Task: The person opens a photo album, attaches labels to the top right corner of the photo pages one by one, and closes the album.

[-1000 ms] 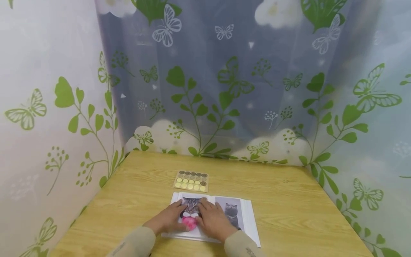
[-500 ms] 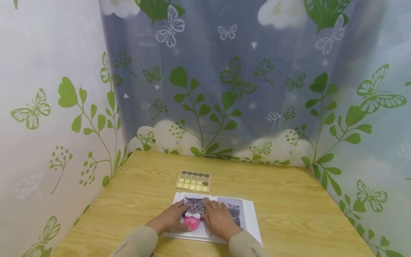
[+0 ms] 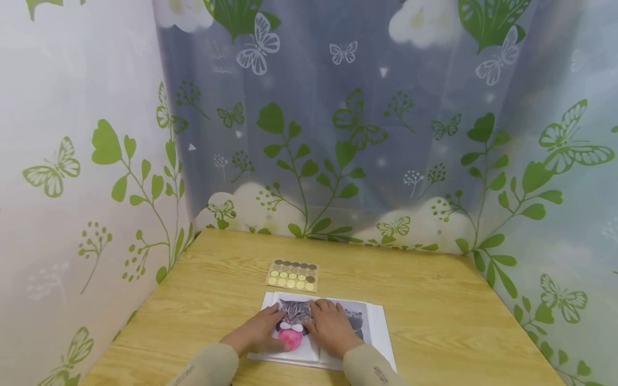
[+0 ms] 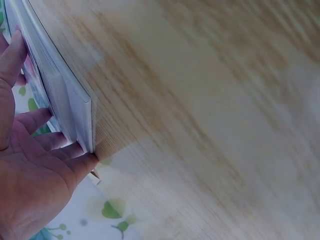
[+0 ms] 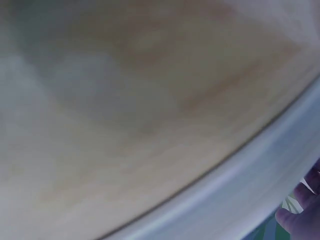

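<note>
A photo album point(image 3: 383, 343) with white borders lies spread on the table in the head view, showing a cat picture on each page. My left hand point(image 3: 256, 331) rests along the left page, its thumb near a pink round patch point(image 3: 291, 339) under the striped cat point(image 3: 295, 309). In the left wrist view the fingers point(image 4: 42, 120) of that hand lie extended against the album's stacked page edges point(image 4: 57, 90). My right hand point(image 3: 333, 326) lies flat near the middle fold, partly covering the grey cat picture point(image 3: 356, 320). Only its fingertips point(image 5: 286, 219) show in the right wrist view.
A sheet of round stickers point(image 3: 292, 276), in yellow and dark rows, lies just beyond the album. The wood-grain table point(image 3: 434, 311) is bordered by hanging cloth point(image 3: 318, 161) with leaf and butterfly prints at the back and both sides.
My right hand has shifted slightly right, off the striped cat picture towards the fold. The left hand stays on the left page. The head view has turned a little.
</note>
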A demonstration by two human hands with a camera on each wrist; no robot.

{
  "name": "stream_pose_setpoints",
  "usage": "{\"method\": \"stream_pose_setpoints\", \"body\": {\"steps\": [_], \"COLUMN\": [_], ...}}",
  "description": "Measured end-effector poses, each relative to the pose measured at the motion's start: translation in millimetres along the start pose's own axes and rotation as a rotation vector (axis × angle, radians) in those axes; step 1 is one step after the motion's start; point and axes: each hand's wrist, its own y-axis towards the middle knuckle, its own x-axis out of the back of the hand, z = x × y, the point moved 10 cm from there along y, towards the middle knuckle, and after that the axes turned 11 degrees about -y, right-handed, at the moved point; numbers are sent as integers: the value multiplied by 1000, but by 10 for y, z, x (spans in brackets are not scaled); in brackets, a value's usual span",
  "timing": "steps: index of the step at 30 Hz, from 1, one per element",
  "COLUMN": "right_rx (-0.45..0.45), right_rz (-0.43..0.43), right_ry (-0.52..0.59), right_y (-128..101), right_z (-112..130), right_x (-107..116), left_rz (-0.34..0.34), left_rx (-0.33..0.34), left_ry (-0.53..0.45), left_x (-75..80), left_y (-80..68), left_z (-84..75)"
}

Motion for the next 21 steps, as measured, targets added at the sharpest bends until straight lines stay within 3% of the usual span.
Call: {"method": "stream_pose_setpoints", "body": {"steps": [13, 21], "right_rx": [-33, -22], "right_rz": [3, 53], "right_ry": [-49, -64], "right_y": [173, 113], "right_z": [85, 141], "right_x": [-13, -56], "left_rz": [-4, 9], "left_rx": [-12, -2], "left_ry": [14, 7], "left_x": [26, 6], "left_y": [4, -7], "left_z": [-7, -17]}}
